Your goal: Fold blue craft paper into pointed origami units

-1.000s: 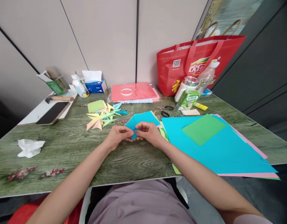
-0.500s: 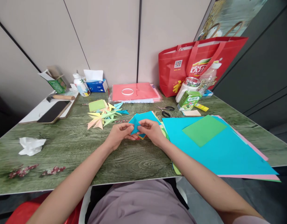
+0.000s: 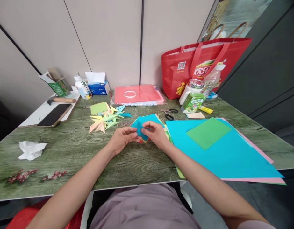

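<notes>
My left hand [image 3: 123, 137] and my right hand [image 3: 155, 133] meet at the table's middle, both pinching a small folded blue paper piece [image 3: 139, 128]. The piece is held just above a small stack of coloured paper squares [image 3: 150, 120] with a blue one on top. To the left lies a cluster of folded pointed paper shapes [image 3: 105, 120] in yellow, green, peach and blue.
Large blue, pink and green sheets [image 3: 223, 149] with a green square [image 3: 207, 132] on top lie at right, overhanging the table edge. Scissors [image 3: 169, 114], a red bag [image 3: 199, 65], bottles, a red paper pack [image 3: 137, 94], a phone [image 3: 53, 115] and crumpled tissue [image 3: 31, 150] ring the green table [image 3: 72, 152].
The blue piece has been lifted and turned between my fingers, so more of it shows above my hands. My hands have shifted slightly away from me.
</notes>
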`<state>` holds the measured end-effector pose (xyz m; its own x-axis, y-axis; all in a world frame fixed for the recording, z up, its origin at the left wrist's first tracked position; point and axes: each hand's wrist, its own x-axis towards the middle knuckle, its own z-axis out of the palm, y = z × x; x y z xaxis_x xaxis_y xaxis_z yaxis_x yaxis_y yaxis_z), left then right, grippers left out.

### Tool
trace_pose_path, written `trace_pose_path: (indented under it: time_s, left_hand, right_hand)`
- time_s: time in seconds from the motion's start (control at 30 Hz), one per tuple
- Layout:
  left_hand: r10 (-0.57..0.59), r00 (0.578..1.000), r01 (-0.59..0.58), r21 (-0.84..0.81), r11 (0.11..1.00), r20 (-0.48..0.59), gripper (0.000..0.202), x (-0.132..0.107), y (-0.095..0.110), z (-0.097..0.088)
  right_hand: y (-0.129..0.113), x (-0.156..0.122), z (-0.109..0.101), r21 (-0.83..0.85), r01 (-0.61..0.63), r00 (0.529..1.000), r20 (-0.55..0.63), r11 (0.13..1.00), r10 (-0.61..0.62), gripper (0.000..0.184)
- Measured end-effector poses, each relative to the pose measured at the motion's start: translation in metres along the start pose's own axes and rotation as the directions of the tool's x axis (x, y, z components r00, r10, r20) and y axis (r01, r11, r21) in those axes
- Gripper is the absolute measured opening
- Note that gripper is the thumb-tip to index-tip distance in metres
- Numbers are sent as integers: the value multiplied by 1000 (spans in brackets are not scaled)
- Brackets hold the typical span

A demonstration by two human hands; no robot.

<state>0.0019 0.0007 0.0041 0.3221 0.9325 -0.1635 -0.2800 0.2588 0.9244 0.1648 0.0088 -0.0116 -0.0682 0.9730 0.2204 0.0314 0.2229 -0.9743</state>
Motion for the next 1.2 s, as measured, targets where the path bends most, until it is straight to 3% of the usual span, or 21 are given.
trace_pose_path:
  time_s: [0.1, 0.23, 0.43, 0.53, 0.67, 0.83, 0.97, 1.2]
  left_hand:
    - [42, 999, -40, 54, 998, -26, 33, 1, -4, -1]
    - [96, 994, -90, 128, 988, -42, 32, 2, -6, -2]
    - [184, 977, -150, 266, 952, -110, 26, 2, -5, -1]
    - [231, 964, -175, 341, 924, -131, 23, 2, -5, 1]
    - [306, 949, -247, 421, 873, -77, 19, 2, -7, 1]
    - [438, 898, -382, 565, 731, 40, 13, 2, -6, 0]
    - [435, 897, -376, 647, 663, 76, 10, 0, -3, 0]
    - [416, 904, -370, 673, 640, 101, 9, -2, -1, 2]
  right_hand:
    - [3, 0, -1, -125, 71, 997, -11, 990, -73, 12]
    - [3, -3, 0, -152, 80, 996, 38, 985, -75, 10]
    - [-4, -7, 3, -118, 68, 992, 118, 991, -54, 27]
    - [-5, -8, 3, -116, 43, 995, 90, 992, -32, 30]
    - [-3, -7, 2, -144, 47, 997, 61, 988, -39, 28]
    - [-1, -7, 3, -121, 49, 997, 71, 991, -41, 24]
    - [-2, -7, 3, -131, 34, 996, 85, 991, -23, 21]
    - [-1, -7, 2, -104, 72, 993, 100, 992, -61, 22]
